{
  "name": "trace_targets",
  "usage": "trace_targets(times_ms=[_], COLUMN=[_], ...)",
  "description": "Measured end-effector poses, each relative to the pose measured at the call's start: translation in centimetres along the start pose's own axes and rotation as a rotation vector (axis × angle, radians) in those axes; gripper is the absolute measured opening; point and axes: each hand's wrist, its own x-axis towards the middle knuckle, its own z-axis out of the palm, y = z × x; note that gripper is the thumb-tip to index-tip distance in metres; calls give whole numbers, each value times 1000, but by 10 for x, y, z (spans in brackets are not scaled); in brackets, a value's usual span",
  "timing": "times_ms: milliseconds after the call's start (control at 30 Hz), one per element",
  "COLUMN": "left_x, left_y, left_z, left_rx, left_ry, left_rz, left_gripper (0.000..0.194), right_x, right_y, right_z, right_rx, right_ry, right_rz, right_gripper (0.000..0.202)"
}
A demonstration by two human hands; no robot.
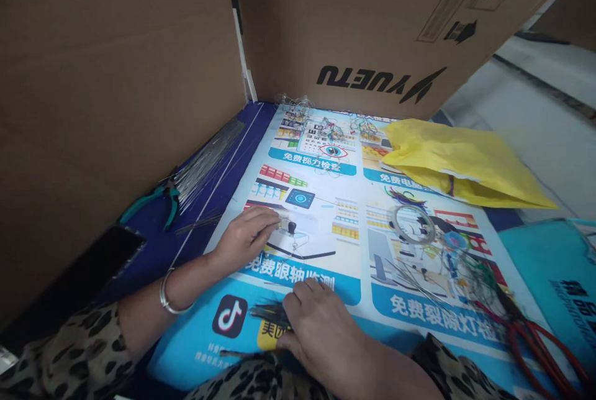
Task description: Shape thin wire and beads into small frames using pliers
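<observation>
My left hand [249, 232], a silver bangle on its wrist, is closed in a pinch over the printed mat [316, 201]. At its fingertips is a thin wire piece with small beads [293, 251], faint against the print. My right hand [321, 319] is curled closed lower down, nearer to me. From under its fingers a bundle of dark thin strands [270, 312] sticks out to the left; what lies inside the fist is hidden.
Cardboard walls [298, 21] rise behind and at left. Teal-handled pliers [170, 201] lie by thin metal wires [209, 161]. At right are a yellow bag [465, 158], a tape roll [412, 224], red-handled scissors [535, 344] and a teal pouch [549, 269]. Tangled wire pieces [330, 130] lie at the back.
</observation>
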Motion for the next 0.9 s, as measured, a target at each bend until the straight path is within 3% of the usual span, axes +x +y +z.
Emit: trace_targets(times_ms=[200, 400, 900], left_x=[3, 3, 2], left_y=[3, 3, 2], left_z=[-1, -1, -5], left_rx=[-51, -67, -76], left_ry=[45, 40, 86], left_rz=[33, 41, 2], left_gripper=[19, 19, 25], right_x=[-3, -2, -7], right_y=[3, 6, 21], right_z=[7, 12, -13], right_rx=[-11, -29, 213], right_ry=[37, 33, 68], right_rz=[-36, -98, -35], right_gripper=[13, 13, 11])
